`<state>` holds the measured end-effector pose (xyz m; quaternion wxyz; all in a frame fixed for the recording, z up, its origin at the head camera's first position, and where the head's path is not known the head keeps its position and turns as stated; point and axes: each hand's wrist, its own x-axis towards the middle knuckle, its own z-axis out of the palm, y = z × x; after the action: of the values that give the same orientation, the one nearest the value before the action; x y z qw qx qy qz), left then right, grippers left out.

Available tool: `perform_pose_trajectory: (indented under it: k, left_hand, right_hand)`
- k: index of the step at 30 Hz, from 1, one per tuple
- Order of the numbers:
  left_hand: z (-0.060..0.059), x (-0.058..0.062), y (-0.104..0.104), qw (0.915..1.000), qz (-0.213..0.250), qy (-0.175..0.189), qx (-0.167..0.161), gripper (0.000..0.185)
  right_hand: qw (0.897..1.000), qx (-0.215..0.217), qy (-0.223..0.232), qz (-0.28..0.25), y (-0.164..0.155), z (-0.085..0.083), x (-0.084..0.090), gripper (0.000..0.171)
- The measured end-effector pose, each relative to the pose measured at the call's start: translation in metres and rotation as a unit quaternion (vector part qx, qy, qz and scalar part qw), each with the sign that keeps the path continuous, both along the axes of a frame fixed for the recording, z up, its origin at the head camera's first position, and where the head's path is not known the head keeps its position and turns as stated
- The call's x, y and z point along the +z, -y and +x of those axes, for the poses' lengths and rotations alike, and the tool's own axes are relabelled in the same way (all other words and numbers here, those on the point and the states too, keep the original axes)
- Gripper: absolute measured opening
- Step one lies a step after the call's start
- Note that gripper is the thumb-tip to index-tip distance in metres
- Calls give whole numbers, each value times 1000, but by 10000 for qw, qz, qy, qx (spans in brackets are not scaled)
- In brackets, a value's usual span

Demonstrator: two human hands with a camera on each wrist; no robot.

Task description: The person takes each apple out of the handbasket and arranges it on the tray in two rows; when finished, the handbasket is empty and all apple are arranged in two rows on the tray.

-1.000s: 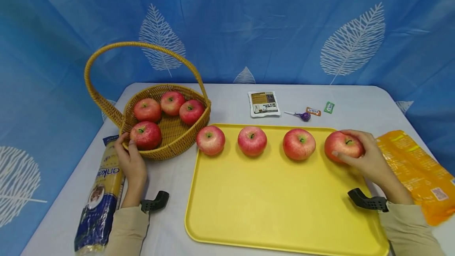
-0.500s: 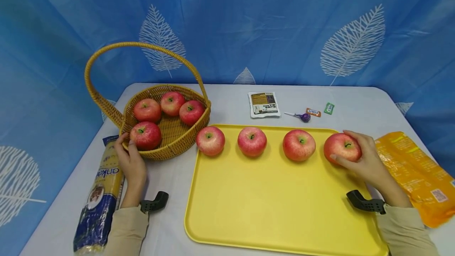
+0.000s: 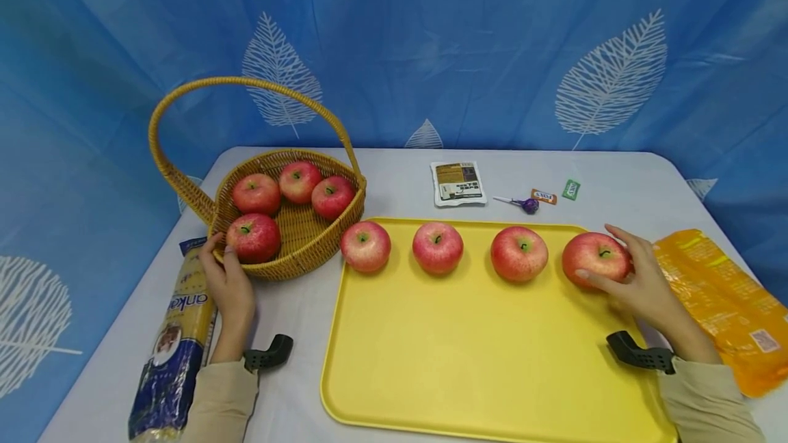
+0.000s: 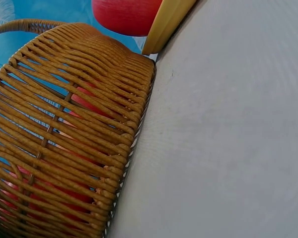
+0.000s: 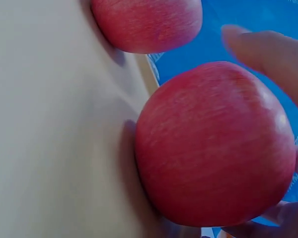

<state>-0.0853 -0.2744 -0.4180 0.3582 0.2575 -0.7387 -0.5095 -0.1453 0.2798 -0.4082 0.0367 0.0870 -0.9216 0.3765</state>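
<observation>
In the head view my left hand (image 3: 229, 292) holds the near-left rim of a wicker basket (image 3: 320, 251) with a tall handle. Several red apples lie inside it, one apple (image 3: 253, 238) right by the fingers. The basket's woven side (image 4: 64, 129) fills much of the left wrist view, where the hand itself is hidden. On the yellow tray (image 3: 480, 361), my right hand (image 3: 646, 292) is spread loosely around the rightmost apple (image 3: 594, 258). In the right wrist view the thumb (image 5: 268, 54) stands apart from this apple (image 5: 213, 148), with other fingers behind it.
Three more apples, including a middle apple (image 3: 438, 247), line the tray's far edge. Behind are a white-edged packet (image 3: 458, 183), a lollipop (image 3: 528, 206) and two small candies. A long noodle-like pack (image 3: 175, 340) lies left, an orange bag (image 3: 720, 306) right.
My right hand's fingers have loosened from the rightmost apple, which sits at the end of the row on the tray. The left hand stays at the basket rim.
</observation>
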Motion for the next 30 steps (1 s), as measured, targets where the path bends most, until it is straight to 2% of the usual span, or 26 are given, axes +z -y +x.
perform_pose_trajectory:
  k: [5, 10, 13, 16, 20, 25, 27, 30]
  left_hand:
    - [0, 0, 0, 10000, 1, 40, -45, 35]
    - [0, 0, 1, 10000, -33, -13, -30, 35]
    - [0, 0, 1, 10000, -49, -56, -15, 35]
    - [0, -1, 1, 10000, -30, -46, 10, 35]
    - [1, -2, 0, 10000, -22, -21, 55, 35]
    - [0, -2, 0, 9999, -94, -73, 30, 35]
    - [0, -2, 1, 9999, -103, -68, 15, 35]
    - [-1, -3, 1, 9999, -100, -71, -1, 35]
  right_hand:
    - [9998, -84, -174, -69, -2, 2, 4, 64]
    - [9965, -60, -753, -347, -3, 2, 5, 52]
    - [9923, -136, -1133, -473, -9, -4, 0, 48]
    - [9908, -295, -1253, -411, -15, -14, -3, 47]
    - [9910, -411, -1191, -454, -5, -16, 17, 44]
    - [9853, -443, -1516, -652, 23, -13, 47, 34]
    - [9842, -372, -1592, -674, 33, -17, 54, 33]
    - [9808, -38, -1806, -735, 49, -24, 62, 30]
